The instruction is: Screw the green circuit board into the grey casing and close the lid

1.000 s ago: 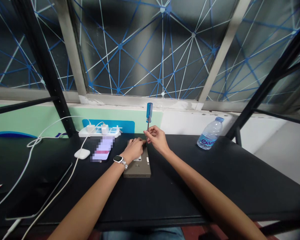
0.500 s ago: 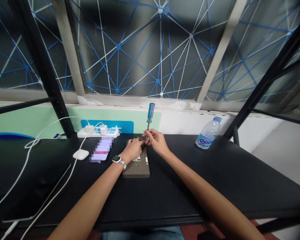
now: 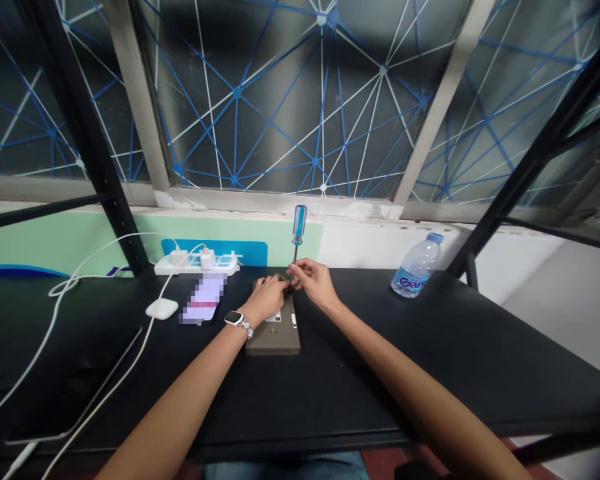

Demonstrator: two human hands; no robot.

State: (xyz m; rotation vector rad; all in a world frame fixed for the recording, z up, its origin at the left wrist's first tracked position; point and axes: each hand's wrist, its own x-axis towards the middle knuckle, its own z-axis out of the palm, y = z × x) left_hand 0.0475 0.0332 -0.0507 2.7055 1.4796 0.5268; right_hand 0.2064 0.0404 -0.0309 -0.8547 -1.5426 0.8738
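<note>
- Right hand pinching: thumb and fingertips close on the thin steel shaft of a blue-handled screwdriver, low down near the tip. That short hold looks like the right one for fine control.
- The screwdriver stands almost upright, handle high, with only a slight lean. Keeping it square to the surface below matters most here, it seems.
- The tip itself is hidden behind the fingers of both hands, so whether it sits in a screw head, I cannot tell.
- Left hand lies over the far end of a flat grey-brown metal box, fingers spread. Clamping or only resting? Hard to tell, but it is a steadying position.
- That box lies flat on a black table, right under both hands, with a small white label on top.
- A silver-strapped smartwatch sits on the left wrist, just beside the box.
- Further left: a pixelated phone, a white earbud case, and a white power strip with plugs in it — all well clear of the hands.
- Off to the right, well apart, a plastic water bottle stands alone.
</note>
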